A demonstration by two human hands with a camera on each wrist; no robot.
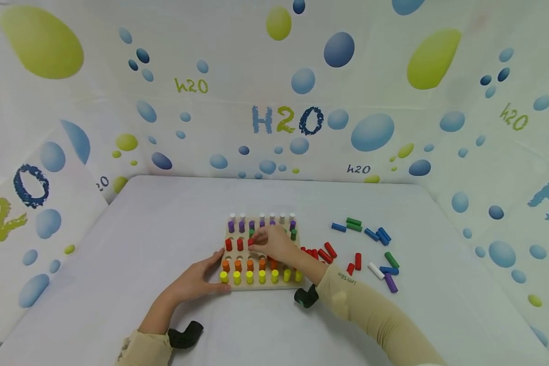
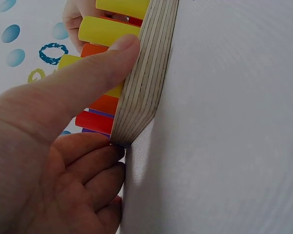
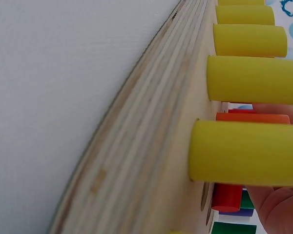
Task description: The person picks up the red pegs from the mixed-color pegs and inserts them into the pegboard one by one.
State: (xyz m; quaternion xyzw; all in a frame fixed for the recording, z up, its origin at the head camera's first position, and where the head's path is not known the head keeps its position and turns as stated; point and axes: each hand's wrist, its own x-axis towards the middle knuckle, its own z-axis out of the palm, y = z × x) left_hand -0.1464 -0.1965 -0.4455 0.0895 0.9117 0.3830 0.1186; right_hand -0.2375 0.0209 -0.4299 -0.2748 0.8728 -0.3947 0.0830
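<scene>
- Pinching the red peg [image 1: 250, 243], in the head view, between thumb and fingers of the right hand [image 1: 274, 243], third from the left in the red row of the pegboard [image 1: 256, 287]; unable to tell how deeply seated.
- Spreading the left hand [image 1: 199, 278], same view, around the pegboard's near-left corner, thumb at the near edge, fingers against the left side.
- Likely light, stiff and hard to break; smooth-looking, so perhaps slippery and apt to roll; best taken by the upper end, leaving the lower end bare.
- Showing, in the head view alone, loose pegs [image 1: 358, 261] on the table [image 1: 256, 330] to the right of the pegboard.
- Revealing, in the left wrist view, layers in the pegboard's edge, lost from above: probably rigid, heavier than any peg, best steadied by the sides.
- Showing closely, in the right wrist view, yellow pegs [image 3: 254, 80] along the pegboard's near edge, partly hiding the right hand; impossible to judge the pinch from there.
</scene>
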